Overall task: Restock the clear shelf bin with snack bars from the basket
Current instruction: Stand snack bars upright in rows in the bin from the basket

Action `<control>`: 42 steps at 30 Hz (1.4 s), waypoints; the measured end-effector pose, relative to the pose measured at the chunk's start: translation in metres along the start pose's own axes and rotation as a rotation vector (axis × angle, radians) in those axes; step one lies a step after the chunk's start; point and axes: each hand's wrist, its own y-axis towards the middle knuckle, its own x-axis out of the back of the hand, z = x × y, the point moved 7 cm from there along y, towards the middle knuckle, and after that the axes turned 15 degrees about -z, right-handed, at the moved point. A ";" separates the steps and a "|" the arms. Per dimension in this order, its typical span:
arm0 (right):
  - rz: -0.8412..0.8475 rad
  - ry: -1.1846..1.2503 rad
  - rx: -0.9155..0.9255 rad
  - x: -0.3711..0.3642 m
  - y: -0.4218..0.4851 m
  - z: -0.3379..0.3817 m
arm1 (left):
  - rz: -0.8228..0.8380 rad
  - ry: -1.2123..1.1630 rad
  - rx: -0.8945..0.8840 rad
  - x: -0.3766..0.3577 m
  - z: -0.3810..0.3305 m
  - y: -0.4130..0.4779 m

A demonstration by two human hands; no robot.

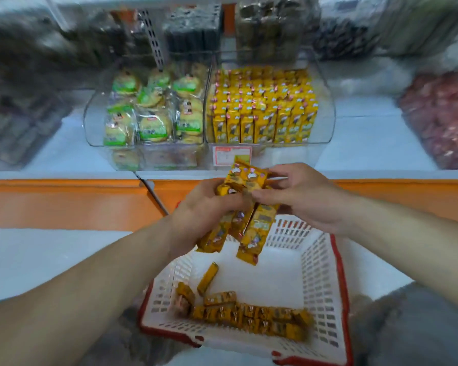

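Above the white basket (320, 270) with a red rim, my left hand (204, 207) grips a bundle of several yellow snack bars (251, 233). The bars hang down below its fingers and stick up above them. My right hand (302, 196) pinches the upper part of the same bundle from the right. More yellow bars (249, 315) lie along the basket's near wall, and one (208, 278) leans apart from them. On the shelf beyond, the clear bin (325, 122) holds upright rows of the same yellow bars (262, 109).
A second clear bin (90, 122) to the left holds green-wrapped round cakes (148, 109). A price label (230, 154) hangs on the bin front. An orange shelf edge (64, 199) runs between shelf and basket. Blurred bins of dark and red goods flank both sides.
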 end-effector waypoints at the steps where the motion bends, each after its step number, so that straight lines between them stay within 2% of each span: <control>1: -0.013 0.037 0.016 0.002 -0.004 0.010 | -0.021 -0.025 -0.019 -0.001 -0.011 -0.005; 6: -0.132 0.160 0.065 0.009 -0.004 0.036 | -0.138 -0.170 -0.022 -0.004 -0.040 -0.012; 11: -0.170 0.159 0.101 0.019 0.013 0.050 | -0.149 -0.277 0.032 0.003 -0.053 0.002; 14: -0.191 0.068 0.132 0.038 0.022 0.055 | -0.168 -0.275 0.053 0.010 -0.052 0.008; 19: -0.249 0.096 0.152 0.058 0.037 0.060 | -0.172 -0.294 0.093 0.003 -0.041 0.008; 22: -0.306 0.201 0.130 0.069 0.043 0.060 | -0.216 -0.339 0.120 -0.003 -0.036 0.006; 27: -0.258 0.333 0.056 0.058 0.036 0.052 | -0.336 -0.365 0.076 0.007 -0.045 0.010; 31: -0.116 0.250 0.023 0.022 0.022 0.044 | -0.332 -0.345 0.012 0.003 -0.054 0.009; 34: -0.041 0.149 0.082 0.014 0.018 0.048 | -0.316 -0.295 -0.048 0.000 -0.058 0.009; 37: -0.073 0.044 0.133 0.024 0.023 0.056 | -0.327 -0.264 -0.068 0.004 -0.059 0.015; 40: -0.137 0.154 0.145 0.044 0.033 0.065 | -0.365 -0.218 -0.081 0.013 -0.061 0.024; 42: -0.243 0.112 0.223 0.063 0.039 0.074 | -0.388 -0.196 -0.091 0.017 -0.064 0.029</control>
